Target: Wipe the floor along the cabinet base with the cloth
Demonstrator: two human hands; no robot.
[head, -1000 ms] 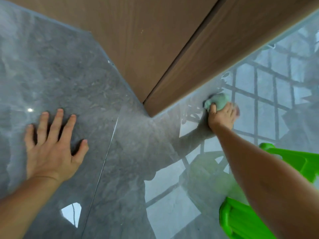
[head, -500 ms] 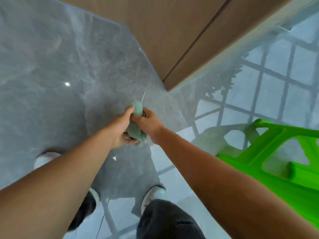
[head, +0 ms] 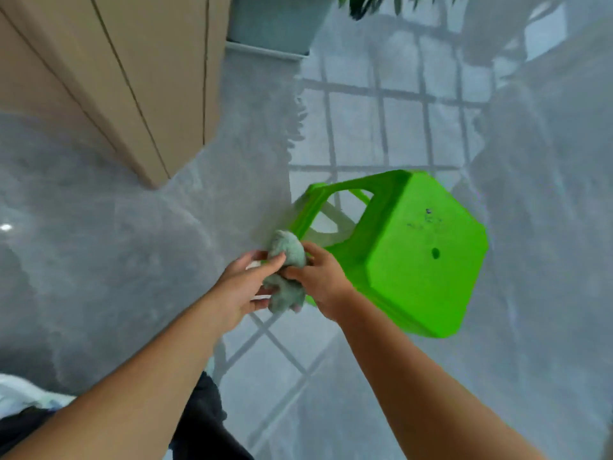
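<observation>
1. Right now both hands are working the cloth (head: 287,270) in mid-air, well above the floor (head: 99,260) — the left hand (head: 247,287) is pinching its near side between thumb and fingers, and the right hand (head: 320,280) is closing its fingers on the far side.
2. Likely the cloth is being bunched or refolded; wiping is not happening at this instant, and the cabinet (head: 109,71) base is sitting well apart, toward the upper left.
3. Risk: the cloth is staying a tight wad, so it may be touching the floor with only a small patch and missing the seam under the cabinet.
4. Risk: the green stool (head: 414,254) is standing just beside the hands — a swing of the right arm could be knocking it across the glossy floor.
5. Looking at the cloth: it is pale grey-green, fuzzy, crumpled into a lump, with one end poking up and another hanging below the fingers.
</observation>
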